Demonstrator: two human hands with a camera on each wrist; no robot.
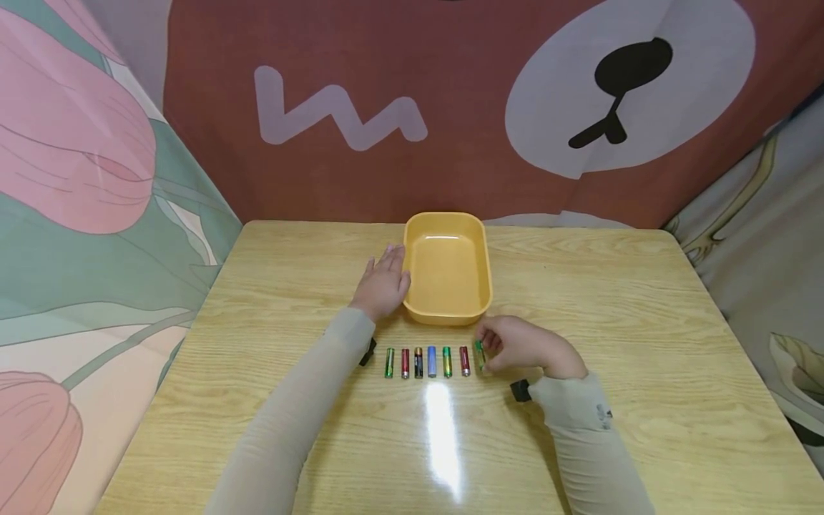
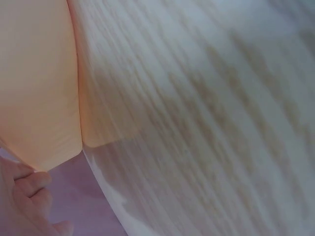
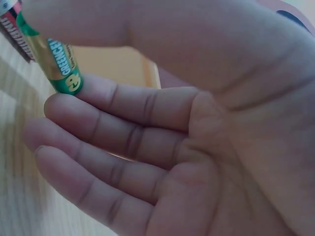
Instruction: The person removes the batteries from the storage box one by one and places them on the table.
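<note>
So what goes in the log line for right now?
left hand: flat against yellow plastic tray | right hand: pinches green-and-gold battery | six batteries in row on wooden table

Row of 7 batteries (image 1: 432,362) on table (image 1: 644,343), before tray (image 1: 479,243).

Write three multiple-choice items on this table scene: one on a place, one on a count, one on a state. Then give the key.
1. Where is the left hand?
A. against the yellow tray's left wall
B. inside the tray
C. on the batteries

2. How many batteries lie in the row, apart from the pinched one?
A. three
B. six
C. nine

3. The right hand
A. lies flat
B. pinches a green battery
C. grips the tray

Key: A, fingers meet the wall; B, six lie side by side; B, the thumb and finger grip clamps it.
</note>
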